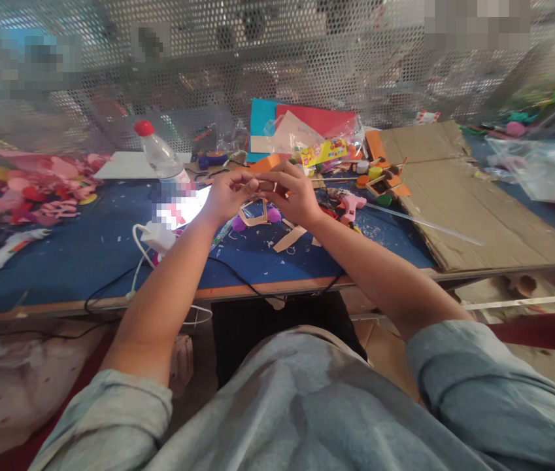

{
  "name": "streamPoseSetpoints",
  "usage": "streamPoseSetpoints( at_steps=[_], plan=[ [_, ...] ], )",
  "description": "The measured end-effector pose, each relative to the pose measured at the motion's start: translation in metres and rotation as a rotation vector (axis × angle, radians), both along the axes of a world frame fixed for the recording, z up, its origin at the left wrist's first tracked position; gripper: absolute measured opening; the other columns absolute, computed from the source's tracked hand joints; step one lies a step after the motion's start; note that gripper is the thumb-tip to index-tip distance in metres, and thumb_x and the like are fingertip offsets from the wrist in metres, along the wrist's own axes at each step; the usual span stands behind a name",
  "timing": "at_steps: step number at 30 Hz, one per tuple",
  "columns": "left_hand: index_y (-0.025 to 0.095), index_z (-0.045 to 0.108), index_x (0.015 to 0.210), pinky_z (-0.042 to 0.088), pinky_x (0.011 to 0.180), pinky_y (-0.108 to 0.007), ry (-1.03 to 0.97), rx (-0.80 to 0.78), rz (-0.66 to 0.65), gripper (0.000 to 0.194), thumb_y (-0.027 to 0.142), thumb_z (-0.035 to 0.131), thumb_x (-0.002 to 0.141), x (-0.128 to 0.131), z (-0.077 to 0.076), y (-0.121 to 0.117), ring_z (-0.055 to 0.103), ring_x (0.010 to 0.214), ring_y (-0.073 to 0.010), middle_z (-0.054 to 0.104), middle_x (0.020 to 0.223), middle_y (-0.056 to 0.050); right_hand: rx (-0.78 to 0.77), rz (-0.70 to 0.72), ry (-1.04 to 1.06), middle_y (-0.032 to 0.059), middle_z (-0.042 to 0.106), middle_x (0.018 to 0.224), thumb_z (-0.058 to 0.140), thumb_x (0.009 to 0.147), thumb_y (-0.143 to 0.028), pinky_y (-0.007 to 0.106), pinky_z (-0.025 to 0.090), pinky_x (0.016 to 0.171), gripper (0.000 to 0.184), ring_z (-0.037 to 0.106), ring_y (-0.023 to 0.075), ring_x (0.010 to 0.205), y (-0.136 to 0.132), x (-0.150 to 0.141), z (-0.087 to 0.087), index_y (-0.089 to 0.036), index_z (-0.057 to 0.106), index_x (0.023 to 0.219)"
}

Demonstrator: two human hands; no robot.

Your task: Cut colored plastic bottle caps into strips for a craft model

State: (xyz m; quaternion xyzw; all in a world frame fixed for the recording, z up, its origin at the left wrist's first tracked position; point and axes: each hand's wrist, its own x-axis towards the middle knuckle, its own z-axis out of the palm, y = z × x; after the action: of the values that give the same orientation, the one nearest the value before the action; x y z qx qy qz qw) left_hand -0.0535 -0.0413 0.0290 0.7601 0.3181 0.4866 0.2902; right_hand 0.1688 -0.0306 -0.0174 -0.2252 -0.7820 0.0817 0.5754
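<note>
A: Blue tabletop (71, 255), perforated grey metal mesh (297, 72) behind it. Where's the work?

B: Mid-table. Left hand (228, 196) and right hand (299, 196) meet at the fingertips, raised over the clutter. Fingers bent as in a pinch. Can't tell if anything is grasped; fingers hide it.

A: Nearest part?

B: Angular frame of flat, pale tan strips (256, 221), just below the hands. Looks like thin stock, so I'd go light: fingertips only, no squeeze on the corners.

A: Around it?

B: Small purple ball-like piece (274, 214) beside the frame. Loose, flat tan strip (289, 239) nearer the body. Sleeves and wrists should clear both, they'd shift easily.

A: Further out?

B: Pink glue gun (353, 204) near the right forearm. Can't see if it's powered; I'd treat the tip as hot. Brown corrugated cardboard sheet (478, 216) far right. Clear plastic bottle with red cap (159, 154) to the left, leaning in view; mind elbows. White cable (134, 258) by the left forearm, snag risk.
</note>
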Motion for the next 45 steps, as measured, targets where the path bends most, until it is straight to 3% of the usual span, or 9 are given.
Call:
streamPoseSetpoints(
  at_steps=[19, 25, 31, 34, 39, 45],
  plan=[
    [0.021, 0.084, 0.097, 0.062, 0.075, -0.032, 0.061, -0.015, -0.008, 0.072, 0.092, 0.077, 0.095, -0.002, 0.001, 0.000, 0.078, 0.084, -0.0203, 0.085, 0.089, -0.009, 0.023, 0.012, 0.015, 0.0052, 0.071, 0.114, 0.073, 0.115, -0.053, 0.038, 0.061, 0.072, 0.030, 0.058, 0.0140, 0.070, -0.002, 0.000, 0.001, -0.032, 0.084, 0.134],
    [0.021, 0.082, 0.089, 0.065, 0.086, -0.037, 0.010, 0.039, 0.020, 0.081, 0.098, 0.063, 0.100, -0.002, 0.001, 0.000, 0.080, 0.088, -0.0215, 0.086, 0.092, -0.010, 0.029, 0.020, 0.014, 0.0061, 0.073, 0.117, 0.075, 0.115, -0.042, 0.035, 0.061, 0.070, 0.027, 0.060, 0.0142, 0.071, -0.002, 0.000, 0.002, -0.031, 0.081, 0.138],
    [0.022, 0.089, 0.107, 0.064, 0.082, -0.035, 0.004, -0.027, 0.005, 0.072, 0.088, 0.096, 0.078, -0.004, -0.008, 0.006, 0.078, 0.084, -0.0187, 0.088, 0.102, -0.010, 0.061, 0.032, 0.021, 0.0047, 0.073, 0.113, 0.076, 0.114, -0.033, 0.036, 0.062, 0.072, 0.019, 0.060, 0.0139, 0.070, -0.004, 0.001, 0.005, -0.032, 0.080, 0.132],
    [0.023, 0.089, 0.108, 0.064, 0.084, -0.037, 0.002, 0.002, 0.021, 0.068, 0.085, 0.097, 0.081, -0.005, -0.010, 0.009, 0.079, 0.086, -0.0189, 0.089, 0.107, -0.010, 0.069, 0.052, 0.032, 0.0044, 0.071, 0.114, 0.076, 0.113, -0.034, 0.035, 0.060, 0.068, 0.020, 0.059, 0.0125, 0.067, -0.005, 0.000, 0.005, -0.031, 0.078, 0.133],
    [0.026, 0.088, 0.111, 0.067, 0.097, -0.042, -0.040, 0.025, 0.021, 0.062, 0.080, 0.099, 0.083, -0.008, -0.011, 0.013, 0.084, 0.097, -0.0225, 0.091, 0.107, -0.009, -0.011, 0.027, 0.028, 0.0061, 0.071, 0.122, 0.078, 0.111, -0.041, 0.035, 0.060, 0.067, 0.041, 0.059, 0.0108, 0.065, -0.009, -0.001, 0.006, -0.028, 0.068, 0.148],
    [0.030, 0.089, 0.113, 0.066, 0.090, -0.040, -0.052, 0.064, 0.019, 0.060, 0.080, 0.099, 0.082, -0.009, -0.011, 0.015, 0.082, 0.091, -0.0200, 0.091, 0.108, -0.007, 0.019, 0.017, 0.048, 0.0056, 0.070, 0.116, 0.075, 0.112, -0.041, 0.036, 0.058, 0.064, 0.028, 0.058, 0.0115, 0.064, -0.009, 0.000, 0.008, -0.027, 0.073, 0.137]
  ],
)
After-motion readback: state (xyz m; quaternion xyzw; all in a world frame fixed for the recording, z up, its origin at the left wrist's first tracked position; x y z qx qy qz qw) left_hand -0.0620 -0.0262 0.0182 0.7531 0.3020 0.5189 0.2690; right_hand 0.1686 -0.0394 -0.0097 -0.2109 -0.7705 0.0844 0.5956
